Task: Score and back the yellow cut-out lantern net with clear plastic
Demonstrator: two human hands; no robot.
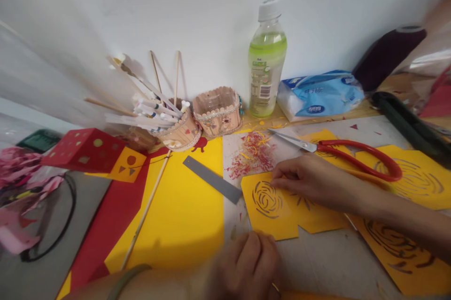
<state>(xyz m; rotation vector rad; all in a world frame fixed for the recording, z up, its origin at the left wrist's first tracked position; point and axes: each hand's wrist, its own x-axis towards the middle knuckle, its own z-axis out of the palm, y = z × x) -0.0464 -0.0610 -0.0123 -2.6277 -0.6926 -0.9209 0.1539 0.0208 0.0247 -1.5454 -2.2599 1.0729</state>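
My right hand [303, 182] reaches in from the right and rests on a yellow paper piece [282, 225] with a swirl of slits cut into it. Its fingertips are pinched together at the edge of the swirl; whatever is between them is too small to make out. Below the paper, close to its lower edge, my left hand [244, 264] is curled closed and slightly blurred, hiding anything inside. Red-handled scissors [355, 149] lie just beyond my right hand. More cut yellow paper [408, 253] lies under and beside my right forearm.
Red and yellow paper scraps [252, 154] lie behind the paper. A grey strip [211, 178] and wooden stick [146, 215] rest on yellow sheets [186, 229]. Along the wall stand pen holders [179, 133], a bottle [266, 65] and tissues [322, 95]. A red box [88, 149] and pink glue gun [17, 229] are left.
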